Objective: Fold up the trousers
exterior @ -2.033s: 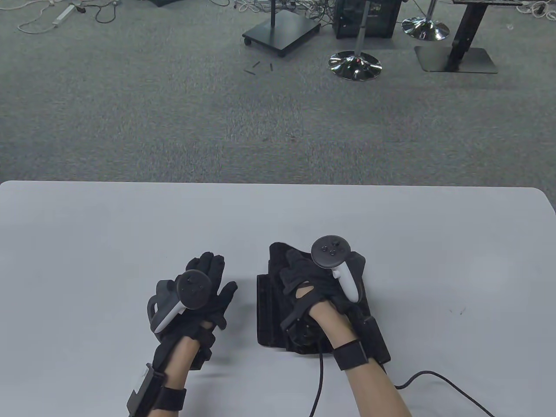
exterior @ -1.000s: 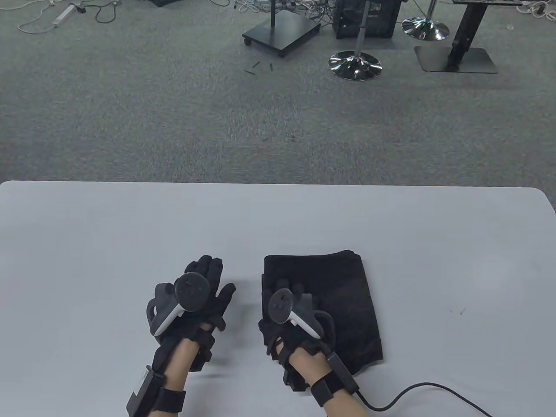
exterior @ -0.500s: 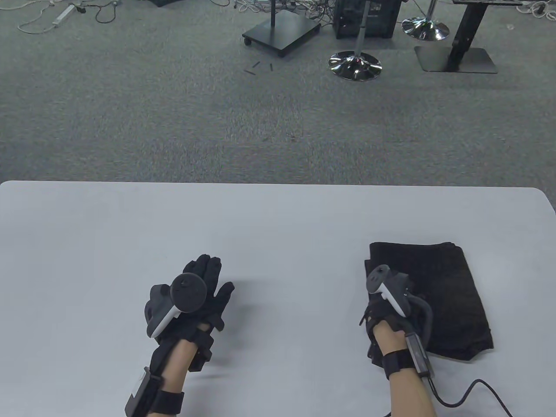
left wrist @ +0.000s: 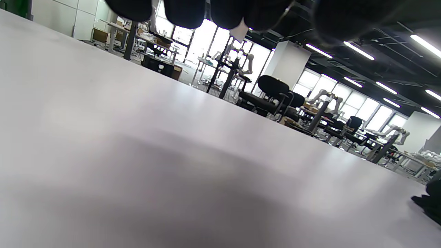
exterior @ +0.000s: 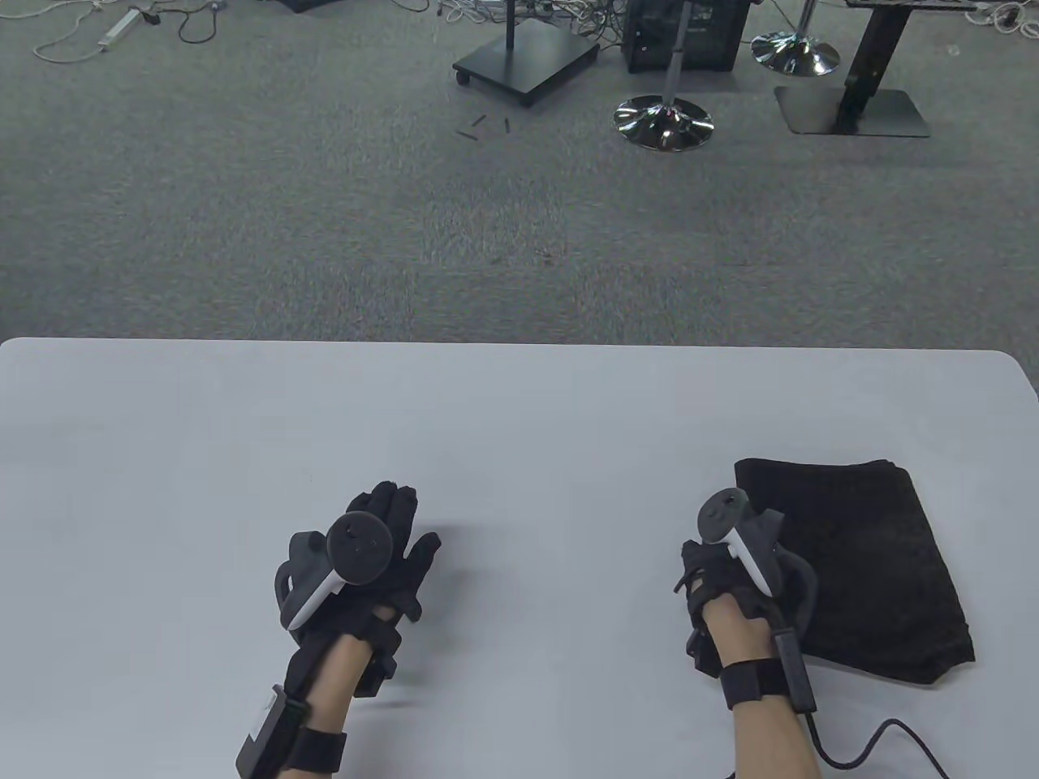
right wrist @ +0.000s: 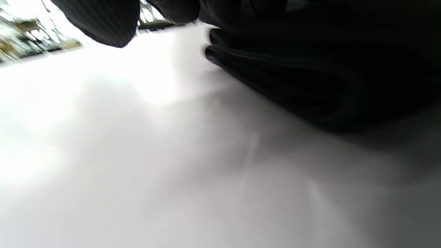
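The black trousers [exterior: 860,568] lie folded into a compact rectangle on the right of the white table [exterior: 519,406]. My right hand [exterior: 714,568] sits at the fold's left edge, its fingers hidden under the tracker. In the right wrist view the stacked folded edge [right wrist: 310,79] is just right of my fingers, and my thumb [right wrist: 100,20] hangs over bare table, apart from the cloth. My left hand [exterior: 402,523] lies flat and open on the table, well left of the trousers, holding nothing. Its fingertips [left wrist: 186,12] hang over bare table.
A black cable [exterior: 877,742] runs from my right wrist along the table's near edge. The table's far edge [exterior: 519,342] drops to grey carpet, with stand bases and cables on the floor far behind.
My right hand finished folding the trousers at the table's middle, then slid the bundle well to the right. The left hand stayed flat in place.
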Tool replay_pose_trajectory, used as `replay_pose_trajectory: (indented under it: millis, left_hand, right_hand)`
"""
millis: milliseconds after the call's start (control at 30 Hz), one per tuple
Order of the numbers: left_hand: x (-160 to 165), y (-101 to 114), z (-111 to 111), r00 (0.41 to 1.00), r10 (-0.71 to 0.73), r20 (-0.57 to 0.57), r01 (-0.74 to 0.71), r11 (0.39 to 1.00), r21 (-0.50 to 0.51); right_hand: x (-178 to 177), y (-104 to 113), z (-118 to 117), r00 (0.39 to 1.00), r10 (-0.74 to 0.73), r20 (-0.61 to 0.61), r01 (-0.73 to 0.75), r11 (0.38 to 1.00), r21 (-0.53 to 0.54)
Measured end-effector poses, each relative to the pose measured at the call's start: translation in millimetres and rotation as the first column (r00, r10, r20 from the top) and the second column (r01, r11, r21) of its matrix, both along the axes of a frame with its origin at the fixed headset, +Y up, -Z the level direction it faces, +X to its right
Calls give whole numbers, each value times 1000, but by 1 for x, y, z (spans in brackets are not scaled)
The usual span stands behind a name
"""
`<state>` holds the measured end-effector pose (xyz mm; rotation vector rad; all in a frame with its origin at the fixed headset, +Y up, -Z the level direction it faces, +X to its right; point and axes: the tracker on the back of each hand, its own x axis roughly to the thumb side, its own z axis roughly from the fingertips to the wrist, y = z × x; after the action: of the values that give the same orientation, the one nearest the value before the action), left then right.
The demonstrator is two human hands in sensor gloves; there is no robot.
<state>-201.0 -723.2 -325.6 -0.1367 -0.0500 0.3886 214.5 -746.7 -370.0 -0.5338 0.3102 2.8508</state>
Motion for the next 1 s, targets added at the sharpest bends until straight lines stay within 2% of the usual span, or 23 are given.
replay_pose_trajectory:
  millis: [167, 333, 433, 600, 800, 1000]
  left_hand:
    - [3, -10, -2, 1000, -24, 16, 24, 999, -29]
    - [1, -20, -3, 999, -45, 12, 45, 998, -48]
    - [-2, -22, -2, 999, -47, 13, 47, 998, -35]
    - [-5, -25, 0, 998, -56, 13, 56, 998, -19]
    - [-6, -26, 0, 998, -55, 17, 56, 998, -15]
    - [-7, -25, -1, 998, -66, 20, 67, 998, -9]
  right_hand:
    - [-48, 12, 4, 984, -99, -150, 126, 974, 188]
    - [-97, 16, 10, 948, -110, -299, 191, 948, 254]
    - [-118, 13, 14, 917, -108, -383, 217, 943, 253]
    - [-133, 2, 19, 881, -60, -470, 185, 957, 224]
    - [-132, -12, 22, 871, -44, -489, 124, 983, 132]
    - [-134, -16, 22, 872, -14, -489, 81, 990, 116]
